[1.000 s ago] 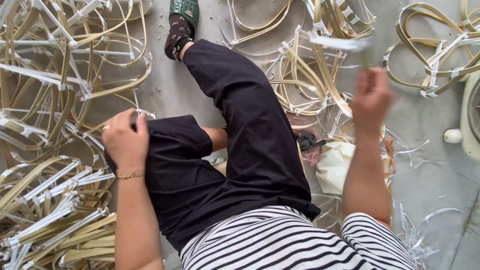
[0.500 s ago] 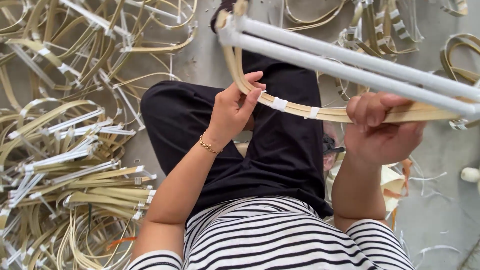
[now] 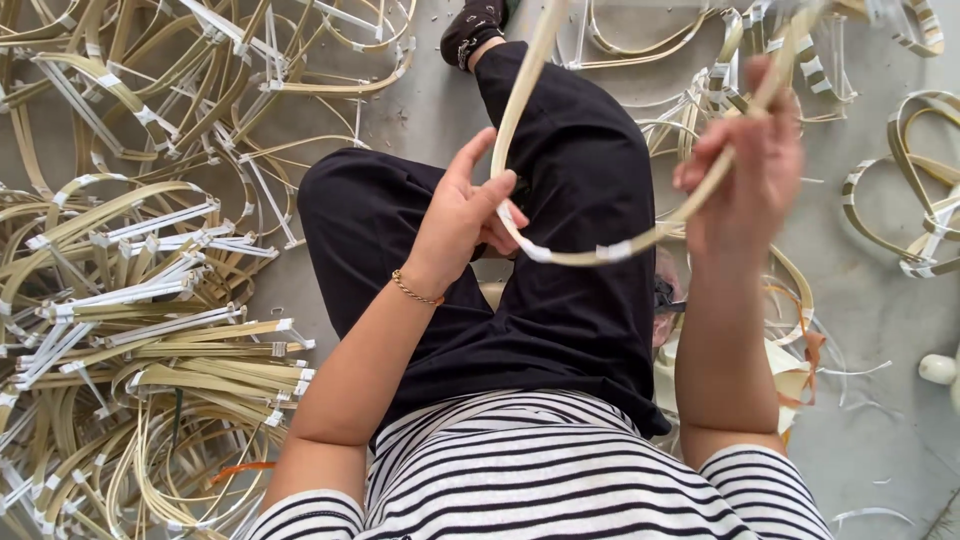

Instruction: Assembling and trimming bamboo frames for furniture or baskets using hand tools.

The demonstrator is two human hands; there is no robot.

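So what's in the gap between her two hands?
In the head view, the bent bamboo strip with white tape wraps spans from left hand to right hand, above the black trousers.

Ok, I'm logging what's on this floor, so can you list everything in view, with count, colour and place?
Bent pale-yellow cane strip with white tape bands: one, held between both hands above the lap.
Heap of taped pale-yellow cane loops: many, floor at left.
Scattered taped cane loops: several, pale yellow, floor at top and right.
Grey concrete floor: one, underneath everything.
Small white rounded object: one, right edge, kind unclear.
Thin gold bracelet: one, left wrist.
Black shoe: one, top centre.
Black trousers: lap.
Striped black-and-white shirt: bottom.
Left hand: grip on the strip's bend.
Right hand: grip on its upper run.
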